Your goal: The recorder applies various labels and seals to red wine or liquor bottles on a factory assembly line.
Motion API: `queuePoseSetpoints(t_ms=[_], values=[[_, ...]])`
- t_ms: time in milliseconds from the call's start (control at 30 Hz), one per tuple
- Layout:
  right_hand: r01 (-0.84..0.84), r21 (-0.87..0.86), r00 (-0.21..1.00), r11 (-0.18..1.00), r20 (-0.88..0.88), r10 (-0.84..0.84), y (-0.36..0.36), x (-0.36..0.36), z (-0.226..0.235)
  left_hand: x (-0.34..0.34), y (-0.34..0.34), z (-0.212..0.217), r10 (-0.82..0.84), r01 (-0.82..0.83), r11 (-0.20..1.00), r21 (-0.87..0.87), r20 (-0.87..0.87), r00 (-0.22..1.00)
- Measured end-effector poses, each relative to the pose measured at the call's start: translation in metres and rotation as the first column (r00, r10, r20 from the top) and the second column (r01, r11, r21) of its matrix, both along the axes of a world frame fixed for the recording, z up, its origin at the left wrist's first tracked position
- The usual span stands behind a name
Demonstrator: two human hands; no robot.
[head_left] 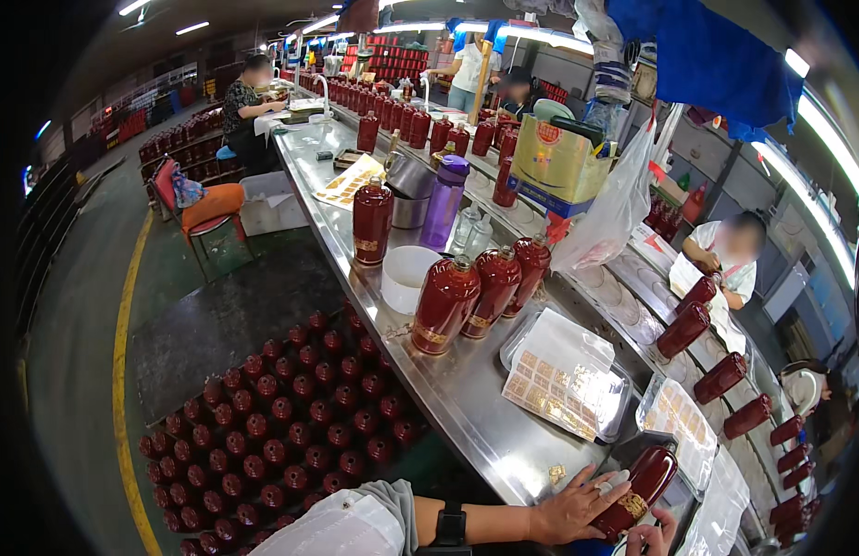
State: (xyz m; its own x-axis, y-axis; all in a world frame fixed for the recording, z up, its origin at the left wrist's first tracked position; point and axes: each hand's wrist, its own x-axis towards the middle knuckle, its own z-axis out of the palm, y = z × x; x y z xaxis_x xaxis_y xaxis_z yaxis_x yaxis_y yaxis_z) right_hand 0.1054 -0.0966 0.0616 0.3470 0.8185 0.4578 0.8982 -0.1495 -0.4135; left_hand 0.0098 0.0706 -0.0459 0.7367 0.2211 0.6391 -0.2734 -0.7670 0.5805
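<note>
At the lower right a glossy dark red bottle (656, 473) lies tilted, its neck pointing up and right. My left hand (568, 511) grips it, with fingers laid along its side and white covers on some fingertips. Beside those fingers a gold decal (631, 505) shows on the glass. My right hand (654, 535) is cut off by the lower edge; its curled fingers are close against the bottle's lower part, and what they pinch is hidden. A small gold decal piece (556, 473) lies on the metal table near my left hand. Sheets of gold decals (550, 380) rest on a clear tray beyond.
Three red bottles (445, 306) with gold bands stand by a white tub (406, 278) and a purple flask (445, 199). Many bottles (281, 408) crowd the floor left of the metal table (439, 408). More bottles line the rail (721, 377) at right. Co-workers (726, 250) sit nearby.
</note>
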Motion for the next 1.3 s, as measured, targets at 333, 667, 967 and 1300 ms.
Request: queuePoseSetpoints(t_ms=[333,667,967,1300], values=[[-0.010,0.022,1.000,1.000,-0.024,0.010,0.000,0.000,-0.004,-0.004,0.000,0.003,-0.012,0.012,1.000,-0.005,-0.027,1.000],[0.036,0.067,0.999,0.997,0.032,-0.038,0.004,-0.002,0.003,-0.006,0.004,0.006,-0.005,0.005,1.000,-0.024,-0.034,0.999],[-0.029,0.098,0.994,0.995,0.105,0.019,0.013,-0.003,0.005,-0.011,0.012,0.009,-0.009,0.009,1.000,-0.007,-0.073,0.997],[0.050,0.012,0.999,0.999,0.022,-0.050,0.011,-0.006,0.000,-0.015,0.015,0.010,-0.011,0.010,1.000,-0.003,-0.073,0.997]])
